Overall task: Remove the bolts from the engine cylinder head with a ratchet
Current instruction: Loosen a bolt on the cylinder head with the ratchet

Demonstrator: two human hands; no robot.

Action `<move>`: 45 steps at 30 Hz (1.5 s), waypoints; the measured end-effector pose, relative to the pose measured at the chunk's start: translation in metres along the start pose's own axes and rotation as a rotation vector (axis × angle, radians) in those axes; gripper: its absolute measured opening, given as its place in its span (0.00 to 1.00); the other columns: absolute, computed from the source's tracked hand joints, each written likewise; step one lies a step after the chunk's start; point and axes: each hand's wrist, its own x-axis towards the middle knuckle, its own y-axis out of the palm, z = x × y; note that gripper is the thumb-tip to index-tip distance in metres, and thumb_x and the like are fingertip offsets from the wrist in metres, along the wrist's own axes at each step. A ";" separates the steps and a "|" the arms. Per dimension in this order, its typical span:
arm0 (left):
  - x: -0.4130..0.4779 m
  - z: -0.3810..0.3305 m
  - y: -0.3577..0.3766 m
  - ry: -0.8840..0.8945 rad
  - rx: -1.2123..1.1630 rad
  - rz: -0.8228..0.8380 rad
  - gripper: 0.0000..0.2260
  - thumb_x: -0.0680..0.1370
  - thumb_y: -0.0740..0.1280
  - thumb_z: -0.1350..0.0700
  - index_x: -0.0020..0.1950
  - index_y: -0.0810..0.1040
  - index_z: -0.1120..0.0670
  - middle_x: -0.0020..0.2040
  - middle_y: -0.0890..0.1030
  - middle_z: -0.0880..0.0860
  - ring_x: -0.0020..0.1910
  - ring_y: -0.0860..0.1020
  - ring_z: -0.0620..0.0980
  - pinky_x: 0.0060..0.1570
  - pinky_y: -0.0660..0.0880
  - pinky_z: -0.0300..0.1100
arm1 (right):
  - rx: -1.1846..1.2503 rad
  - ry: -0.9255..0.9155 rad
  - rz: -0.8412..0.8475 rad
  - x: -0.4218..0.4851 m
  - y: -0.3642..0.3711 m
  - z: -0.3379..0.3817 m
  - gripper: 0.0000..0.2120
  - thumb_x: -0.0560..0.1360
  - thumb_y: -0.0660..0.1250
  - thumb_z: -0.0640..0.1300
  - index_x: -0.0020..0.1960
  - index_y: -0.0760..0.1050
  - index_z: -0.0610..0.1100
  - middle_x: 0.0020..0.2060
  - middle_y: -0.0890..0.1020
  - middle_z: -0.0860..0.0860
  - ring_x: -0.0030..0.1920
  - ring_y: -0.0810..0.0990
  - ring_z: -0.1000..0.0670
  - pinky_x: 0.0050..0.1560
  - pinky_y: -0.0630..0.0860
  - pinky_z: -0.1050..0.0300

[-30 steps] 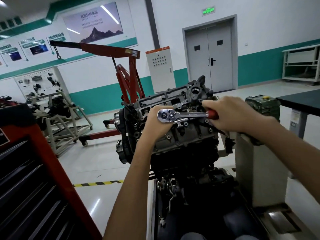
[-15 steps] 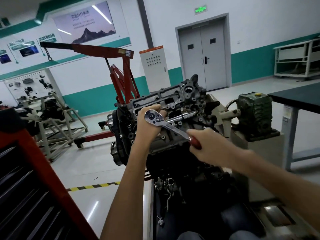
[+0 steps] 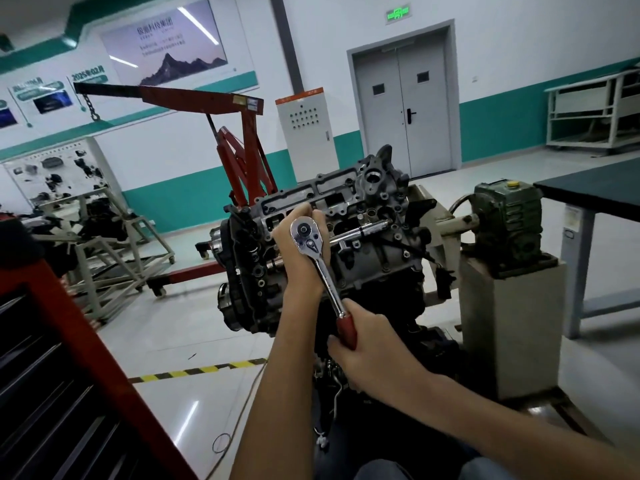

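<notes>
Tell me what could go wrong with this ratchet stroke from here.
1. The long extension bar runs sideways into the engine. If the left hand behind the ratchet head lets it tilt, the far end may slip off the bolt.
2. If it breaks free suddenly, the right hand on the red grip could lurch toward the dark parts below.

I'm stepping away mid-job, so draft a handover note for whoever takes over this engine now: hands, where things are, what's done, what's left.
Left hand holds the ratchet at its head, steadying it.
Right hand grips its red handle, angled down toward the person.
The extension bar runs from the ratchet head into the cylinder head on the engine.
Done: tool engaged in one bolt hole; no loose bolts in view.
Left: work this bolt out, then the others; their number cannot be told.
</notes>
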 end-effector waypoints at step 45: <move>-0.001 0.008 -0.022 -0.022 -0.097 0.152 0.21 0.79 0.64 0.66 0.30 0.65 0.50 0.24 0.64 0.41 0.26 0.61 0.38 0.28 0.59 0.32 | 0.003 0.016 0.117 0.006 -0.019 0.005 0.13 0.69 0.64 0.35 0.33 0.65 0.48 0.22 0.71 0.54 0.18 0.69 0.57 0.19 0.65 0.65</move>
